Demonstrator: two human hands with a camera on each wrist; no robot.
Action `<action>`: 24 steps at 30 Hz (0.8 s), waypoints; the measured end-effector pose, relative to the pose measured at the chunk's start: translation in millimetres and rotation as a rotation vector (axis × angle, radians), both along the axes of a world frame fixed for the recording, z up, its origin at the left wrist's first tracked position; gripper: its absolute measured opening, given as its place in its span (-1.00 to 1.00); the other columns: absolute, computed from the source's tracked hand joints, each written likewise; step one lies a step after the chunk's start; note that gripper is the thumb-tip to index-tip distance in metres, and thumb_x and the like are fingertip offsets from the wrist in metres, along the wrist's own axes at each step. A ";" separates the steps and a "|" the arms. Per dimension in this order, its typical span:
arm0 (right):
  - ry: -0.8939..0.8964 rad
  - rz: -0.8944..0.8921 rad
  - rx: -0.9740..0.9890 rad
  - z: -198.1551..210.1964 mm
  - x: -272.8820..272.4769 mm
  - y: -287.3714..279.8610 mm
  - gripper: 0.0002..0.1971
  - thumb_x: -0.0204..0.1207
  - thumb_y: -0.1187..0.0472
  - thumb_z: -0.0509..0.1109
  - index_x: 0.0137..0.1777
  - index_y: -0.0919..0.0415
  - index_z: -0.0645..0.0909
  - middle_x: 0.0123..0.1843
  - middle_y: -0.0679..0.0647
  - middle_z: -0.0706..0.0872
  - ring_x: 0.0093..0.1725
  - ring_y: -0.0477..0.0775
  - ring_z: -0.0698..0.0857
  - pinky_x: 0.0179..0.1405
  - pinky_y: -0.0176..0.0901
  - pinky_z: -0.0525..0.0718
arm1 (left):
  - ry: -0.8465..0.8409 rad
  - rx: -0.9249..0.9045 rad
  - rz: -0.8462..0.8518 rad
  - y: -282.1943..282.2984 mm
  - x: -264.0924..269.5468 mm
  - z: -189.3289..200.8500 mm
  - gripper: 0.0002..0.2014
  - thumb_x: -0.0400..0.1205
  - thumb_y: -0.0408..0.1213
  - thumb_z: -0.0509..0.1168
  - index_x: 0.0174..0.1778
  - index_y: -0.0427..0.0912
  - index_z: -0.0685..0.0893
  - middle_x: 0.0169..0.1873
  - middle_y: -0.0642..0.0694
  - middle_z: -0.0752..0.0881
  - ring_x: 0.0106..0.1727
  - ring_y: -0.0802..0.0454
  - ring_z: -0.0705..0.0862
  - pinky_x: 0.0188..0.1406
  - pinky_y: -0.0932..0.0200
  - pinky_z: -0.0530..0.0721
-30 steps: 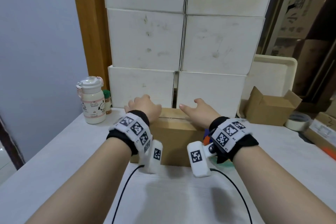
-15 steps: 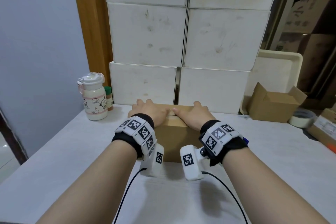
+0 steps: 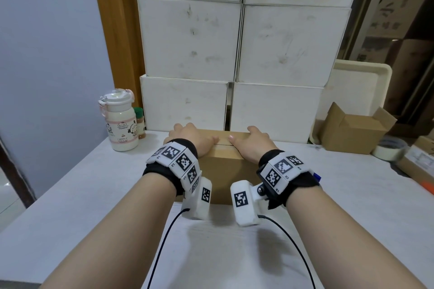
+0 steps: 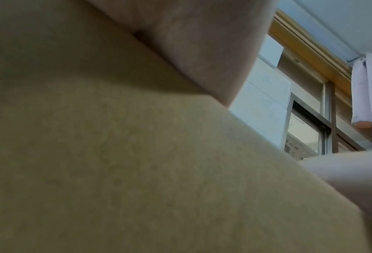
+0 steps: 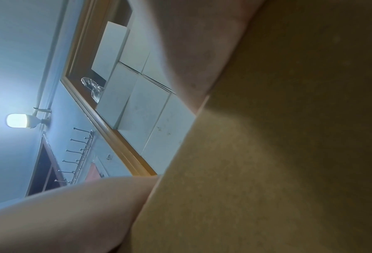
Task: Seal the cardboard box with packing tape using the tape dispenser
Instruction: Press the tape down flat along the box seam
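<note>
Pressing both flaps of the cardboard box (image 3: 225,166) flat, left hand (image 3: 191,139) at 10 o'clock and right hand (image 3: 250,143) at 2 o'clock, fingers spread and holding nothing, should keep the seam tight for taping.

White table (image 3: 70,195), matte top. On it: brown cardboard box (image 3: 231,171) at centre; white bottle (image 3: 121,122) w/ small spice jar (image 3: 140,123) far left; stacked white boxes (image 3: 185,103) at back; open carton (image 3: 352,131), tape roll (image 3: 388,151) right.
</note>
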State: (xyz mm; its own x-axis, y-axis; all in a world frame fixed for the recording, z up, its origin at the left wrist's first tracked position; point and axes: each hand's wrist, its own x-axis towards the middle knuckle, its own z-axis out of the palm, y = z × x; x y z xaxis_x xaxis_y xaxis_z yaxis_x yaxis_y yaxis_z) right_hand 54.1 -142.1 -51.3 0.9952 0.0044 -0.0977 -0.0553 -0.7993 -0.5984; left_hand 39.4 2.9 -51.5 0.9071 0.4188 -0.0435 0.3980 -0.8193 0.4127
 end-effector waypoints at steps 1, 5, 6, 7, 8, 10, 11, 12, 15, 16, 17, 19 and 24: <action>0.001 0.002 0.003 -0.5 0.8 -0.2 -0.30 0.57 -0.22 0.18 0.63 0.07 0.13 0.59 0.19 0.24 0.50 0.28 0.41 0.41 0.06 0.41 | 0.002 -0.010 0.012 0.0 0.9 0.6 -0.19 0.45 0.33 0.24 0.49 -0.15 0.36 0.43 -0.17 0.38 0.35 -0.19 0.52 0.31 -0.06 0.56; -0.018 0.007 0.009 -1.5 1.8 -1.0 -0.41 0.64 -0.09 0.13 0.62 0.08 0.15 0.59 0.21 0.28 0.51 0.28 0.40 0.44 0.06 0.39 | -0.005 -0.038 0.049 0.6 2.6 2.6 -0.23 0.43 0.31 0.31 0.39 -0.18 0.43 0.34 -0.19 0.43 0.18 -0.17 0.62 0.15 0.01 0.61; -0.025 0.012 0.013 -1.8 1.9 -1.2 -0.45 0.66 -0.04 0.11 0.61 0.10 0.17 0.58 0.22 0.30 0.50 0.29 0.41 0.42 0.05 0.40 | -0.011 -0.045 0.056 0.9 2.4 3.3 -0.25 0.43 0.29 0.31 0.38 -0.19 0.44 0.34 -0.19 0.43 0.17 -0.17 0.62 0.12 0.02 0.61; -0.032 0.015 0.022 -1.9 2.1 -1.0 -0.49 0.68 0.01 0.09 0.60 0.12 0.19 0.57 0.23 0.33 0.49 0.29 0.42 0.41 0.04 0.41 | -0.016 -0.052 0.062 1.6 2.3 3.9 -0.26 0.45 0.28 0.32 0.37 -0.21 0.45 0.33 -0.20 0.44 0.16 -0.16 0.63 0.07 0.04 0.60; -0.039 0.013 0.032 -2.0 1.9 -1.3 -0.52 0.69 0.06 0.06 0.59 0.14 0.20 0.56 0.24 0.34 0.48 0.29 0.44 0.39 0.03 0.42 | -0.018 -0.058 0.066 2.4 2.1 4.2 -0.28 0.46 0.26 0.32 0.36 -0.22 0.46 0.33 -0.21 0.45 0.15 -0.16 0.63 0.03 0.05 0.60; -0.052 -0.008 0.054 -2.4 1.0 -1.4 -0.51 0.70 0.08 0.03 0.61 0.16 0.15 0.56 0.25 0.34 0.47 0.30 0.44 0.36 0.02 0.43 | -0.023 -0.062 0.066 4.7 2.7 4.3 -0.29 0.46 0.26 0.32 0.32 -0.25 0.49 0.28 -0.23 0.53 0.12 -0.16 0.65 -0.01 0.07 0.61; -0.055 -0.022 0.069 -2.6 0.2 -1.9 -0.46 0.69 0.03 0.03 0.63 0.15 0.08 0.58 0.24 0.31 0.48 0.30 0.43 0.36 0.03 0.42 | -0.027 -0.066 0.064 5.3 3.3 3.8 -0.29 0.45 0.27 0.32 0.30 -0.26 0.50 0.25 -0.24 0.58 0.12 -0.17 0.66 0.01 0.07 0.63; -0.048 -0.033 0.085 -2.2 -1.4 -2.1 -0.38 0.66 -0.08 0.06 0.65 0.09 0.01 0.61 0.23 0.25 0.50 0.31 0.40 0.37 0.06 0.41 | -0.028 -0.070 0.059 5.4 3.3 3.0 -0.27 0.45 0.29 0.31 0.30 -0.26 0.50 0.23 -0.24 0.60 0.12 -0.18 0.66 0.04 0.06 0.64; 0.014 -0.038 0.085 0.3 -7.2 -2.2 -0.02 0.35 -0.47 0.20 0.66 -0.09 -0.13 0.65 0.14 0.09 0.53 0.32 0.37 0.38 0.13 0.41 | 0.000 -0.050 0.028 3.1 0.4 1.6 -0.12 0.43 0.42 0.17 0.46 -0.22 0.38 0.35 -0.25 0.52 0.25 -0.22 0.60 0.16 0.00 0.61; 0.027 -0.034 0.081 1.4 -8.3 -1.8 0.06 0.25 -0.53 0.23 0.65 -0.12 -0.14 0.65 0.11 0.07 0.53 0.31 0.36 0.38 0.14 0.42 | 0.015 -0.041 0.018 2.2 -0.9 2.0 -0.08 0.42 0.44 0.13 0.51 -0.20 0.32 0.40 -0.25 0.46 0.31 -0.23 0.56 0.18 -0.02 0.58; 0.033 -0.029 0.079 2.1 -8.5 -1.5 0.11 0.18 -0.55 0.27 0.65 -0.14 -0.14 0.65 0.09 0.06 0.53 0.30 0.36 0.38 0.14 0.43 | 0.025 -0.037 0.007 2.2 -1.7 2.6 -0.07 0.42 0.44 0.13 0.54 -0.18 0.28 0.44 -0.25 0.41 0.35 -0.25 0.53 0.21 -0.03 0.55; 0.035 -0.016 0.072 1.9 -7.8 -1.8 0.14 0.15 -0.52 0.34 0.65 -0.14 -0.13 0.64 0.08 0.09 0.53 0.28 0.36 0.37 0.13 0.44 | 0.042 -0.045 -0.020 4.0 -2.9 4.5 -0.08 0.42 0.41 0.18 0.57 -0.16 0.24 0.47 -0.24 0.37 0.38 -0.25 0.50 0.26 -0.05 0.53; 0.032 -0.017 0.100 2.5 -7.4 -1.7 0.11 0.23 -0.40 0.43 0.65 -0.07 -0.10 0.62 0.11 0.14 0.53 0.25 0.37 0.38 0.09 0.45 | 0.029 -0.049 -0.076 9.7 -6.5 6.4 -0.02 0.37 0.42 0.26 0.56 -0.20 0.27 0.47 -0.21 0.41 0.38 -0.18 0.52 0.25 0.03 0.53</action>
